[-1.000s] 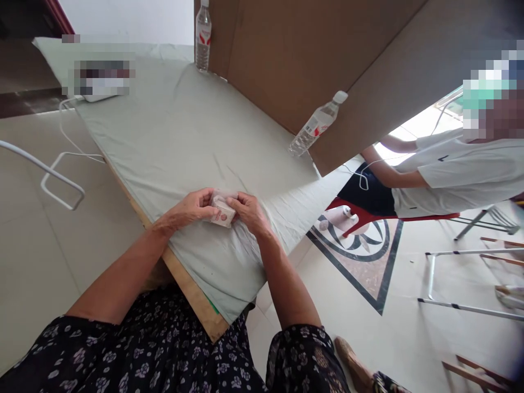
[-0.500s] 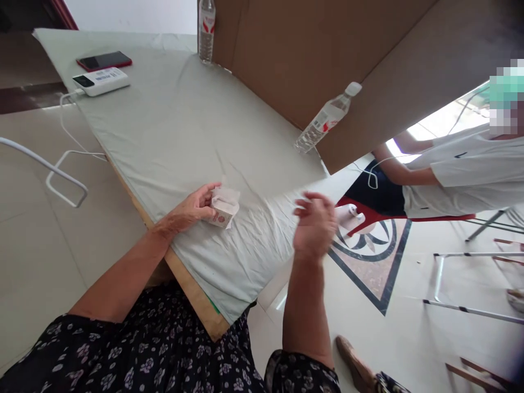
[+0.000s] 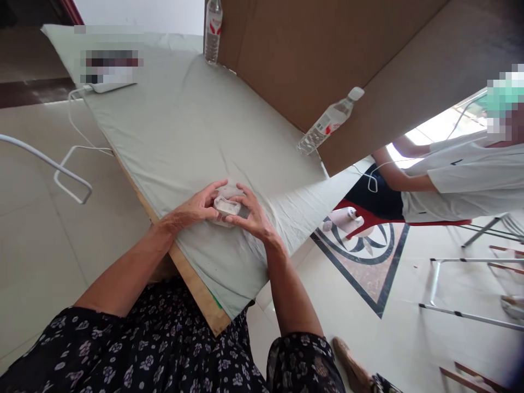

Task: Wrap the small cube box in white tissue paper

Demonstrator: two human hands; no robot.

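A small white tissue pack (image 3: 226, 205) with a thin, see-through wrapper rests near the front corner of the cloth-covered table. My left hand (image 3: 200, 204) curves round its left side, the thumb pressing on the near edge. From the right, my right hand (image 3: 254, 213) grips the opposite side, with its thumb at the near edge and the fingers bent over the far part. Both sets of fingers partly cover the pack, so its printed side is hidden.
A large cardboard panel (image 3: 282, 65) stands along the table's right side. One water bottle (image 3: 327, 123) leans against it; another bottle (image 3: 213, 35) stands farther back. A white power bank (image 3: 110, 84) with a cable lies at the far left. A person in a white shirt (image 3: 462, 169) sits at right.
My right hand has come in from the right and taken hold of the tissue pack beside my left hand. The pack now shows its top more.
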